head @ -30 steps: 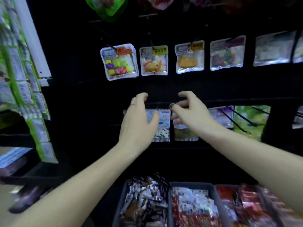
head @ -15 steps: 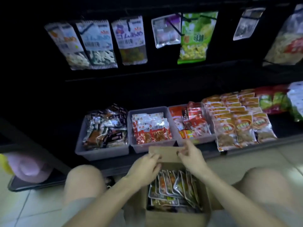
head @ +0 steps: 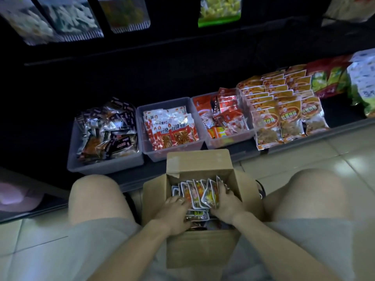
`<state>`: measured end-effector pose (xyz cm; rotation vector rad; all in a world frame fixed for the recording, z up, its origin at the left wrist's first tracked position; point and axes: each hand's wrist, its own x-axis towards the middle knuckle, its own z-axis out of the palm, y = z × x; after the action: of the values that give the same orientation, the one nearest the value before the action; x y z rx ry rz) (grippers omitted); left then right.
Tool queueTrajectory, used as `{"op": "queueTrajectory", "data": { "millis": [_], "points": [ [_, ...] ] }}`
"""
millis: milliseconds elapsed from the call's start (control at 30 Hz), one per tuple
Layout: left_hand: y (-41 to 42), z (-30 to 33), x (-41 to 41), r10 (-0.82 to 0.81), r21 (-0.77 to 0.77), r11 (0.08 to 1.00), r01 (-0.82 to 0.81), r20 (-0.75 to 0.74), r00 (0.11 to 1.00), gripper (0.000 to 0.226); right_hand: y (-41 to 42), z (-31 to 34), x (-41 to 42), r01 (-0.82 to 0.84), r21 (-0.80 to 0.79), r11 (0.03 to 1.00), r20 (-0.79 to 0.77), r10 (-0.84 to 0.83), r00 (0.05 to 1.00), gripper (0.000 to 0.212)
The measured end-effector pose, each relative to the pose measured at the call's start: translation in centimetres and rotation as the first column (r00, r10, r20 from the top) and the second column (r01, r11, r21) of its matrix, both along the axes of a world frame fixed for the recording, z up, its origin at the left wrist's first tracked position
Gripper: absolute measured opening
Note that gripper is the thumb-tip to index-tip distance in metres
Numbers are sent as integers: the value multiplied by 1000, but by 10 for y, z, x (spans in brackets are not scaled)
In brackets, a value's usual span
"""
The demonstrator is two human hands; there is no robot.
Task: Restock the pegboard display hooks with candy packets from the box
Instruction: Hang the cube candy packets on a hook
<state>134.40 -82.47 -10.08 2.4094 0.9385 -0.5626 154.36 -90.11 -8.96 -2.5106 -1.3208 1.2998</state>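
Note:
An open cardboard box [head: 197, 162] stands on the floor between my knees. Inside it a row of upright candy packets [head: 193, 191] shows colourful prints, with more packets lying flat underneath. My left hand [head: 174, 212] lies palm down on the packets at the row's left end, fingers spread and holding nothing. My right hand [head: 225, 204] is at the row's right end, its fingers curled round the last tilted packets. The lowest hanging packets [head: 125, 15] of the pegboard display show along the top edge.
Three grey bins [head: 105, 165] of snack packets sit on the bottom shelf just behind the box. Rows of orange packets [head: 284, 102] lie to their right. A green bag [head: 220, 11] hangs above. Tiled floor [head: 316, 151] lies on both sides.
My view dropped from the pegboard hooks to the floor. Both hands came down from the hanging packets, past the box's far flap, and went into the box onto the packets.

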Motion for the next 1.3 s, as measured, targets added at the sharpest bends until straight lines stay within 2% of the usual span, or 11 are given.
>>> {"op": "queueTrajectory", "data": {
  "millis": [133, 300, 400, 467, 533, 667, 767, 900, 1000, 1100, 1300],
  "points": [
    [4, 8, 5, -77, -42, 996, 76, -9, 997, 53, 2, -3, 1, -37, 24, 999, 68, 35, 997, 91],
    [16, 11, -5, -172, -70, 983, 168, -57, 983, 31, 1, 8, -7, -174, 207, 963, 170, 140, 976, 61],
    [22, 9, -8, -237, -109, 968, 226, -102, 966, 35, 3, 13, -7, -176, 269, 947, 87, 158, 984, 23],
    [26, 11, -8, -276, -162, 953, 257, -108, 955, 37, 3, 13, -6, -160, 215, 963, -42, 172, 984, 9],
    [29, 15, -8, -325, -163, 939, 303, -129, 937, 39, 2, 12, -6, -169, 134, 976, -161, 190, 968, 11],
    [19, 22, -4, -454, -43, 889, 455, -202, 868, 32, 0, 7, -11, -317, -34, 948, -239, 300, 923, 32],
    [9, 21, -4, -505, 18, 851, 525, -249, 826, 23, 2, 6, -12, -310, -92, 946, -274, 275, 922, 30],
    [11, 21, -4, -488, 93, 850, 519, -235, 841, 22, 5, 9, -13, -203, -90, 975, -350, 159, 923, 35],
    [17, 22, -5, -384, 112, 910, 399, -129, 914, 22, 5, 13, -12, -168, -90, 982, -394, 120, 911, 50],
    [25, 25, -8, -269, 157, 955, 251, 102, 958, 10, 0, 13, -11, -133, 1, 991, -387, 123, 914, 68],
    [37, 45, -11, 85, 1, 995, -96, 452, 888, 17, 3, 18, -7, 135, 326, 936, -441, 24, 897, 14]
  ]
}}
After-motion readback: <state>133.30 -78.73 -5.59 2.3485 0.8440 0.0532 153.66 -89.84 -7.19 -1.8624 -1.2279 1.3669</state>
